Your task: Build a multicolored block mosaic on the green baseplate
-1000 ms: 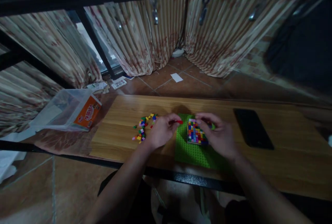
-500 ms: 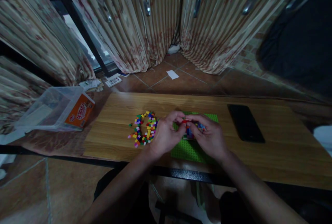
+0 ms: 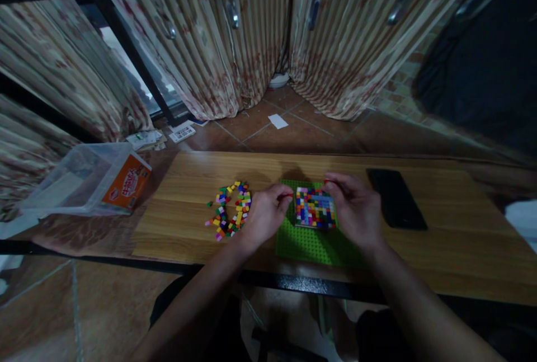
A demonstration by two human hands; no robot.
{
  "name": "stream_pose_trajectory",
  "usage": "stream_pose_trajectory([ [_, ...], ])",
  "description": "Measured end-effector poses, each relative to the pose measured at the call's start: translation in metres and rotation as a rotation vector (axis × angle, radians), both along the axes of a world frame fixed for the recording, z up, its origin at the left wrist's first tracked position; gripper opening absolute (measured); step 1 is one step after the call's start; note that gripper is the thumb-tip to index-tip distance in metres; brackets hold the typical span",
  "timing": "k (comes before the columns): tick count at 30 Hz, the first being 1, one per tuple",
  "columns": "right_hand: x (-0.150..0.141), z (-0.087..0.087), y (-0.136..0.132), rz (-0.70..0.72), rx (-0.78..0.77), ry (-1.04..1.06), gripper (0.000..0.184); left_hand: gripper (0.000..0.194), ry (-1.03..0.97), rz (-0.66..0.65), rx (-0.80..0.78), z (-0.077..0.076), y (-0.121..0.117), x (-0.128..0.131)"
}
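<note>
From where I stand, going by the head view, the person's left hand comes in from seven o'clock, thumb and finger pinched on a small red brick. The right hand reaches in from four o'clock, its fingertips closed on what looks like a second red brick, though only a speck of it shows. Between the two hands sits a many-coloured brick block, lying flat on a green plate; the right thumb is close to its one o'clock corner, and I cannot tell whether they touch. At nine o'clock from the block, past the left hand, a loose ring of little bricks lies on the wooden table. A black phone rests at three o'clock, and a clear plastic box stands well off, beyond the ring. The red bricks should be feather-light, hard and stiff, smooth enough to slip, unlikely to break; I would take each by two opposite sides, leaving studs and underside free. The block seems light and rigid too, best held low along its nine and three o'clock edges, since a pull on one top brick might pop it off.
</note>
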State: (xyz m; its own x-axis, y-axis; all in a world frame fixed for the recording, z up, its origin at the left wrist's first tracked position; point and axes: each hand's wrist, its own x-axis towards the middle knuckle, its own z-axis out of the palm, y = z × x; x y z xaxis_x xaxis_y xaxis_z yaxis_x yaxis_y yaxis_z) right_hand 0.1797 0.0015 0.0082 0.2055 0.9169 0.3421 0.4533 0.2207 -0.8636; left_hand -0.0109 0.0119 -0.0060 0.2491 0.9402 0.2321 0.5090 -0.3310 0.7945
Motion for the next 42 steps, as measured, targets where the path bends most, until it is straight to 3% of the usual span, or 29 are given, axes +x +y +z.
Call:
stream_pose_trajectory([
  [6, 0.003, -0.002, 0.004, -0.035, -0.074, 0.126, 0.017, 0.02, 0.085, -0.049, 0.093, -0.001, 0.002, 0.009],
  [15, 0.003, -0.006, 0.006, -0.02, -0.028, 0.096, 0.015, 0.023, 0.263, -0.116, 0.261, -0.002, 0.016, 0.028],
  [23, 0.008, -0.006, 0.006, -0.027, -0.015, 0.096, 0.014, 0.02, 0.307, -0.089, 0.231, 0.005, 0.018, 0.028],
  [28, 0.008, -0.005, 0.007, -0.03, -0.017, 0.094, 0.014, 0.021, 0.319, -0.105, 0.256, 0.001, 0.017, 0.026],
  [42, 0.009, -0.01, 0.005, -0.015, -0.047, 0.063, 0.015, 0.022, 0.346, 0.109, 0.297, -0.01, 0.006, 0.038],
])
